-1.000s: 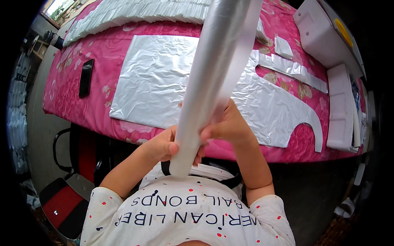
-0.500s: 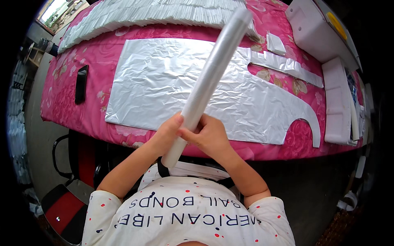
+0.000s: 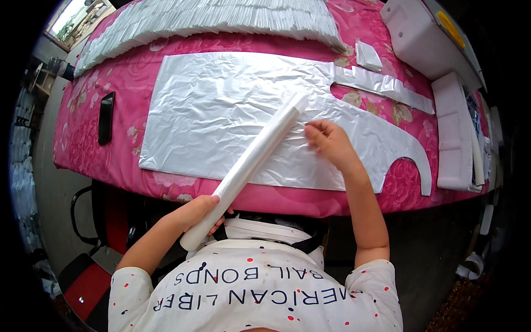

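Note:
My left hand (image 3: pixel 200 213) is wrapped round the lower end of a whitish roll of thin plastic film (image 3: pixel 251 160). The roll slants up and away to the right, its far end over a flat, crinkled white plastic apron (image 3: pixel 204 105) spread on the table. Just right of the roll's far end is my right hand (image 3: pixel 332 143), thumb and fingers pinched together above the apron. Whether a film edge is in that pinch is too fine to make out. The apron's narrow straps and curved cut-outs point to the right.
A pink flowered cloth (image 3: pixel 83 133) covers the table. On it lie a black phone (image 3: pixel 106 118), a long row of folded white plastic packets (image 3: pixel 221 25) and one small packet (image 3: pixel 368 56). A white foam box (image 3: pixel 409 33) and foam tray (image 3: pixel 451 133) stand right; a red-black chair (image 3: pixel 91 288) is lower left.
My right hand has let go of the roll's lower part and moved up and right. The left hand has shifted down and left, and the roll's far end has dropped toward the apron.

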A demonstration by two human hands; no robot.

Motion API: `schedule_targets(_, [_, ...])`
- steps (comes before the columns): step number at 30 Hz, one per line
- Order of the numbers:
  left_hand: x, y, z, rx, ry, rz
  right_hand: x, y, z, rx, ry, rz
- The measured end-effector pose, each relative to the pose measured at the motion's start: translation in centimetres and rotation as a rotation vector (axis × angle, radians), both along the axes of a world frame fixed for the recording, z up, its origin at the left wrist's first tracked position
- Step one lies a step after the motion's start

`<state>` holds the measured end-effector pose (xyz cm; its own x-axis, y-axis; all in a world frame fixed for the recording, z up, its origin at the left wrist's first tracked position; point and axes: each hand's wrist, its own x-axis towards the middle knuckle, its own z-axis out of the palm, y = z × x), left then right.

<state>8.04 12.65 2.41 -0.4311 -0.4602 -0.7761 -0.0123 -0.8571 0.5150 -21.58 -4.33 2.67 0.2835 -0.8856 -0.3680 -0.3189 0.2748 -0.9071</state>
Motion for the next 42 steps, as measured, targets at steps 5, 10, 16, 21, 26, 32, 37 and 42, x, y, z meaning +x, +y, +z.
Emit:
schedule_targets(5, [0.1, -0.1, -0.1, -0.036, 0.025, -0.046, -0.7, -3.9, -0.3, -0.090, 0.025, -0.116])
schedule_targets(10, [0.4, -0.2, -0.2, -0.032, 0.074, -0.038, 0.2, -6.0, 0.1, -0.080, -0.050, -0.002])
schedule_targets(16, [0.5, -0.3, -0.2, -0.011, 0.095, -0.036, 0.5, -7.4, 1.1, 0.177, 0.020, 0.223])
schedule_targets(21, [0.3, -0.4, -0.1, -0.030, 0.043, -0.069, 0.2, -7.5, 0.9, 0.156, 0.012, 0.263])
schedule_targets(26, [-0.2, -0.3, 0.2, -0.073, -0.021, -0.069, -0.9, -6.6, 0.1, 0.094, -0.030, 0.235])
schedule_targets(32, [0.4, 0.0, 1.3, -0.003, -0.097, -0.194, -7.3, -9.2, -2.6, -0.345, 0.328, -0.163])
schedule_targets(37, [3.2, 1.7, 1.4, 0.033, -0.088, -0.246, -17.6, -12.1, -3.8, -0.471, 0.465, -0.427])
schedule_targets(42, [5.2, 0.6, 2.4, -0.253, -0.178, -0.497, -19.5, -12.9, -3.0, -0.506, 0.539, -0.435])
